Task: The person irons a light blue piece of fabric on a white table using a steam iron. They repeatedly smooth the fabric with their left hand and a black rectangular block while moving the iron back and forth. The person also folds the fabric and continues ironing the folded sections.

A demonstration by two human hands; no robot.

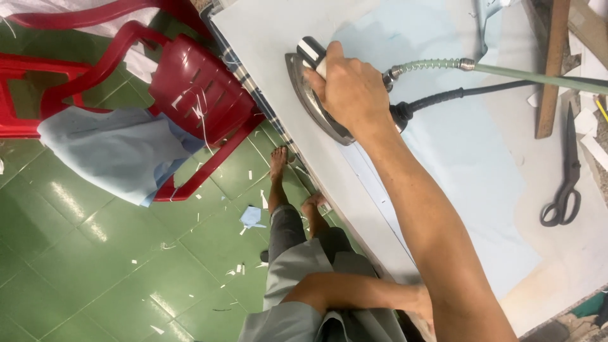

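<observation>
— Where does the iron [320, 101] sit from the grip?
— Directly under it: the right hand [348, 88] is closed round its handle, iron flat on the pale blue cloth [456, 145] near the surface [266, 31] edge, long axis along that edge.
— And the left hand [423, 303]?
— Low by the edge, mostly hidden; can't tell its grip.
— Counts?
— One iron, one pair of scissors [565, 183], two red chairs [190, 82].

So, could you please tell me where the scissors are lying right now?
In the head view the scissors lie at the right edge of the ironing table, right of the pale blue fabric and below a wooden strip, apart from the steam iron.
</observation>
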